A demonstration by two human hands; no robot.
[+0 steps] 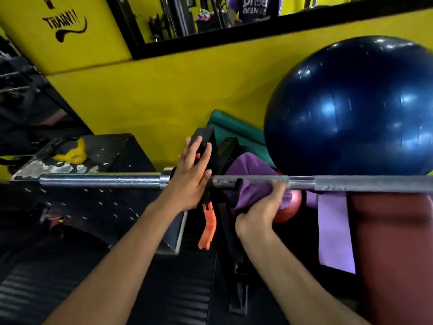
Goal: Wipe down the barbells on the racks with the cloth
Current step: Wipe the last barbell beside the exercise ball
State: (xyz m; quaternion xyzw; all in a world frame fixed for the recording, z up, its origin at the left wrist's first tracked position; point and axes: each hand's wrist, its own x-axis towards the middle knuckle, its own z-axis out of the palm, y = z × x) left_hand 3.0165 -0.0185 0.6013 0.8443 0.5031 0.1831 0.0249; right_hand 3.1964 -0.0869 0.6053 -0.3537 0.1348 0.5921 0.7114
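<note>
A steel barbell (351,182) runs across the view at mid height and rests on a black rack upright (210,146). My right hand (260,212) grips a purple cloth (248,195) from below and presses it against the underside of the bar's knurled part, just right of the upright. My left hand (192,174) lies flat with fingers spread against the upright, beside the bar's collar (165,180). The cloth hides part of the bar.
A big dark blue exercise ball (351,109) sits right behind the bar. An orange clip (207,228) hangs at the upright. A red ball (289,207), a purple band (335,233), a maroon bench pad (393,254) and a green mat (234,132) lie close by; a yellow kettlebell (72,152) rests at left.
</note>
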